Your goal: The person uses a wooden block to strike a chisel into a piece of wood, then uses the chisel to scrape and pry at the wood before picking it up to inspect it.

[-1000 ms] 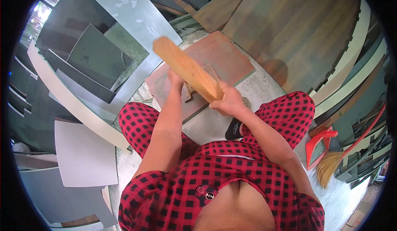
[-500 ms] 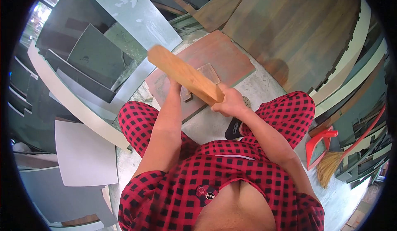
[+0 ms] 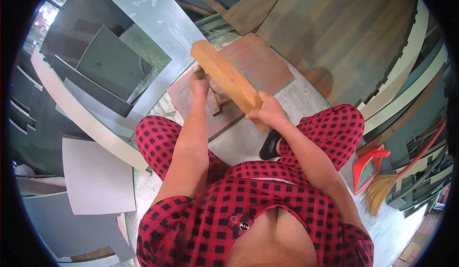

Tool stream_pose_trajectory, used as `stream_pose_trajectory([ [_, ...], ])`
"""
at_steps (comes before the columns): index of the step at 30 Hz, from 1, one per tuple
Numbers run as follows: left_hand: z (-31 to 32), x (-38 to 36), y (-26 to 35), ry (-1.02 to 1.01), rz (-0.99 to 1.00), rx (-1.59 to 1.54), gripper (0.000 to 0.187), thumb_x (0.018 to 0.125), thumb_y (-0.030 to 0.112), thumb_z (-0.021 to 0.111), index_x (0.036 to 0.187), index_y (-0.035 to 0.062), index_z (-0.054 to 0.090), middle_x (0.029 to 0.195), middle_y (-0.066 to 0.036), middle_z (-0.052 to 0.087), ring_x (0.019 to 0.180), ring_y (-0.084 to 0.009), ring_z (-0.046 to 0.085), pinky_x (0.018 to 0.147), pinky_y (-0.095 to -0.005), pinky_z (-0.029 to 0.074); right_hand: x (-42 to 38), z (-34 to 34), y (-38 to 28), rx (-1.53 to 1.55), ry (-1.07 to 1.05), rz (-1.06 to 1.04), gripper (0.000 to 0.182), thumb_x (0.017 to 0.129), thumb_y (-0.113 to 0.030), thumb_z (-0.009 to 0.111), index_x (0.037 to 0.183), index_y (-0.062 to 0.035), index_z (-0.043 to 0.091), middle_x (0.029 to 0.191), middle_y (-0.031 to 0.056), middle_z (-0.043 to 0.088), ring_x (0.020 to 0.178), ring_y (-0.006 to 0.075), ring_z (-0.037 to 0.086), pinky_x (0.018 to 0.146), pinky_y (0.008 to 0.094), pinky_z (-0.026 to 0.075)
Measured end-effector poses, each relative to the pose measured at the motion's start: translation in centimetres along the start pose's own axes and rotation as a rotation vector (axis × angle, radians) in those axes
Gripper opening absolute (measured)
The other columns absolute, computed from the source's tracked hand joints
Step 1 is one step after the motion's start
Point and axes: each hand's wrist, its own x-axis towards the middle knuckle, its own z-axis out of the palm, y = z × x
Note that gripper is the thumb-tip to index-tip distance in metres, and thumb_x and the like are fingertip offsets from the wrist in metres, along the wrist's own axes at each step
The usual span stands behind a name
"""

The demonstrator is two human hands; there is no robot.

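Note:
A long light-brown wooden piece [image 3: 227, 78] slants over the reddish board [image 3: 267, 59] on the floor. My right hand [image 3: 268, 110] is closed round its lower end. To the left of the wood, my left hand [image 3: 199, 84] is closed on a small greyish-brown object [image 3: 198, 71] whose full shape I cannot make out. Small brown wooden blocks [image 3: 213, 103] lie on the board between my hands, partly hidden under the long piece.
Dark and grey sheets [image 3: 110, 61] lean at the left behind a curved white strip [image 3: 91, 118]. A large brown wooden panel [image 3: 344, 37] stands at the upper right. A red dustpan [image 3: 366, 169] and a broom [image 3: 380, 193] are at the right.
The wooden piece has shifted right and tilts more steeply. My left hand has come out from behind it, showing the small object. My right hand has moved slightly.

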Motion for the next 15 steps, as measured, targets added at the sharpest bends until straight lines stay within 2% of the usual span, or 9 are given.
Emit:
stream_pose_trajectory([
  [1,-0.5,1.0,-1.2,0.013,-0.051,0.154,0.032,0.066,0.016,0.077,0.091,0.0013,0.065,0.088,-0.014,0.069,0.073,-0.0253,0.065,0.069,-0.0374,0.049,0.1,-0.4,-0.1,0.037,0.02,0.044,0.06,0.053,-0.027,0.078,0.1,0.0007,0.054,0.094,0.0205,0.064,0.092,0.0333,0.062,0.082,0.0381,0.047],
  [2,-1.2,1.8,-2.6,0.031,-0.007,0.055,0.026,0.066,0.012,0.076,0.085,-0.0007,0.063,0.082,-0.014,0.067,0.066,-0.0237,0.064,0.062,-0.0373,0.051,0.4,-0.4,0.3,0.036,0.022,0.044,0.06,0.053,-0.027,0.078,0.1,0.0007,0.054,0.094,0.0205,0.064,0.092,0.0333,0.062,0.082,0.0381,0.047],
  [3,-1.6,1.2,-1.4,0.032,-0.005,0.053,0.026,0.066,0.012,0.076,0.085,-0.0007,0.063,0.082,-0.014,0.067,0.066,-0.0237,0.064,0.062,-0.0373,0.051,0.9,-0.1,1.1,0.032,0.051,0.109,0.06,0.053,-0.026,0.078,0.1,0.0009,0.055,0.095,0.0193,0.064,0.091,0.0326,0.062,0.082,0.0378,0.047],
  [5,-3.6,-1.4,2.4,0.154,-0.239,-0.363,0.022,0.067,0.006,0.073,0.081,-0.0011,0.059,0.076,-0.012,0.063,0.064,-0.0212,0.062,0.057,-0.0342,0.055,1.9,0.3,2.5,0.028,0.078,0.171,0.06,0.053,-0.025,0.079,0.101,0.0011,0.055,0.095,0.0181,0.065,0.091,0.0319,0.063,0.082,0.0376,0.048],
  [7,-4.1,-1.8,2.3,0.16,-0.268,-0.389,0.018,0.068,0.002,0.069,0.08,-0.0002,0.056,0.074,-0.01,0.06,0.061,-0.0192,0.061,0.053,-0.0318,0.057,2.6,0.6,3.9,0.033,0.035,0.333,0.061,0.054,-0.024,0.079,0.104,0.0023,0.057,0.099,0.0179,0.065,0.093,0.031,0.063,0.082,0.0367,0.048],
  [9,-4.4,-2.1,2.4,0.304,-0.393,-0.526,0.018,0.067,0.002,0.069,0.08,-0.0006,0.057,0.075,-0.01,0.061,0.06,-0.019,0.061,0.054,-0.0337,0.057,2.9,0.9,4.6,-0.013,0.014,0.394,0.056,0.055,-0.022,0.079,0.101,0.0018,0.059,0.093,0.0167,0.066,0.088,0.0286,0.064,0.079,0.0356,0.049],
  [10,-4.4,-2.1,2.7,0.306,-0.39,-0.527,0.018,0.067,0.002,0.069,0.08,-0.0006,0.057,0.075,-0.01,0.061,0.06,-0.019,0.061,0.054,-0.0337,0.057,3.0,1.0,4.7,-0.06,-0.009,0.455,0.052,0.055,-0.02,0.079,0.099,0.0013,0.06,0.087,0.0156,0.067,0.083,0.0263,0.066,0.076,0.0345,0.049],
  [13,-3.4,-2.4,3.6,0.411,-0.412,-0.54,0.018,0.067,0.003,0.069,0.079,-0.0012,0.057,0.073,-0.01,0.061,0.06,-0.0186,0.06,0.051,-0.0321,0.055,2.3,0.9,4.0,-0.219,-0.046,0.468,0.055,0.056,-0.023,0.081,0.101,0.0014,0.061,0.09,0.0166,0.067,0.087,0.0279,0.066,0.078,0.0354,0.049],
  [15,-2.6,-2.1,4.2,0.224,-0.228,-0.315,0.019,0.064,0.006,0.071,0.077,-0.0002,0.058,0.07,-0.009,0.061,0.061,-0.0182,0.06,0.051,-0.0316,0.05,2.8,1.3,4.6,-0.243,-0.051,0.468,0.055,0.056,-0.024,0.081,0.1,0.0008,0.061,0.092,0.0167,0.067,0.088,0.0281,0.065,0.079,0.0355,0.049],
])
